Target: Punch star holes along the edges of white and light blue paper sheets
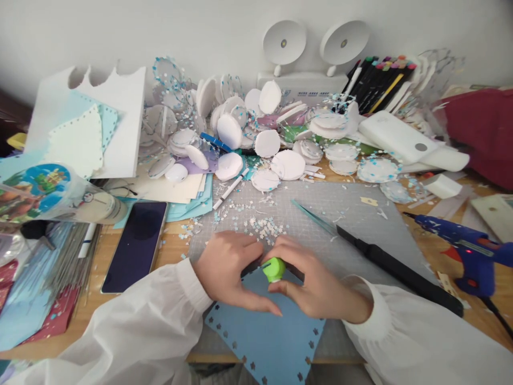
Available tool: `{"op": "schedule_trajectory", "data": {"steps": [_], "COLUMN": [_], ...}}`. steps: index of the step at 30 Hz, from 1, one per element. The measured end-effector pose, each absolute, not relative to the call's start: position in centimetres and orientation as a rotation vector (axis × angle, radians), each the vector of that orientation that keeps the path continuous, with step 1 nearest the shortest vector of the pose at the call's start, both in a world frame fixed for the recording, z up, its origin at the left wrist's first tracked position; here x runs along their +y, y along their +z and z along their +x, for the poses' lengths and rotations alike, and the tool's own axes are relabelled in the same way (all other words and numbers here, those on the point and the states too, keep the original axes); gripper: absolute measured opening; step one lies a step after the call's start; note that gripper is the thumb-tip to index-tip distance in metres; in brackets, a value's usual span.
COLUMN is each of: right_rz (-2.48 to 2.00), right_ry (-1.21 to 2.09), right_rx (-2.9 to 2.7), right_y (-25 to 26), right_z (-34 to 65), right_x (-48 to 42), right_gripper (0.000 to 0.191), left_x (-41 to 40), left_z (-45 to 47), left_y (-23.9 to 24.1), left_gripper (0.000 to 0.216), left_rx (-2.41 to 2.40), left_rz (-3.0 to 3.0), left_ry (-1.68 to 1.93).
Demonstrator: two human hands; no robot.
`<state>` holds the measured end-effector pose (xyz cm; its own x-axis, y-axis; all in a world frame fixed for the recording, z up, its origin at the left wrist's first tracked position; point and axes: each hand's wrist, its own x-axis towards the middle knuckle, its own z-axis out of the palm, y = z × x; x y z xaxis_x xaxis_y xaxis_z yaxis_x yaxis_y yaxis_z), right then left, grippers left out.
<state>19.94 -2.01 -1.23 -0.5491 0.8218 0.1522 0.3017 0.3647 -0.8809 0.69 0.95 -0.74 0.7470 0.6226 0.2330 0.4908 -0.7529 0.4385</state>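
My right hand [308, 275] is closed around a small lime-green paper punch [274, 269], thumb at its lower side and fingers over the top. The punch sits at the upper edge of a light blue sheet of paper [268, 337]. Flower-shaped holes run along the sheet's side edges, and its lower corner hangs over the table's front edge. My left hand [232, 272] grips the sheet's upper left part, its thumb stretched across the paper and its fingertips partly hidden. Small white and blue paper flowers [266, 227] lie scattered just beyond my hands.
A grey cutting mat [360, 214] lies under the work, with tweezers [315, 216] and a black-handled tool [396, 267] on it. A blue glue gun [468, 246] stands right, a phone [136, 246] lies left. White paper discs [288, 164] crowd the back.
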Motion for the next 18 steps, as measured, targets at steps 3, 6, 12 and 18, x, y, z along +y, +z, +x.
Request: {"op": "schedule_trajectory", "data": {"steps": [3, 6, 12, 18], "right_rz": [-0.989, -0.998, -0.966, -0.964], "right_ry": [1.082, 1.039, 0.954, 0.916], "right_rx": [-2.083, -2.107, -2.121, -2.105], "right_y": [-1.41, -1.55, -1.62, -1.57], "right_z": [19.63, 19.48, 19.32, 19.37], "right_x": [-2.1, -2.16, -2.05, -1.78], "right_gripper": [0.016, 0.016, 0.014, 0.012], "left_x": [0.46, 0.21, 0.38, 0.45], "left_z": [1.0, 0.9, 0.52, 0.71], "left_y": [-0.86, -1.08, -1.09, -1.12], "left_gripper": [0.057, 0.05, 0.047, 0.047], "left_rx": [0.904, 0.884, 0.805, 0.838], "left_rz": [2.64, 2.698, 2.702, 2.637], "left_ry": [0.524, 0.511, 0.54, 0.551]}}
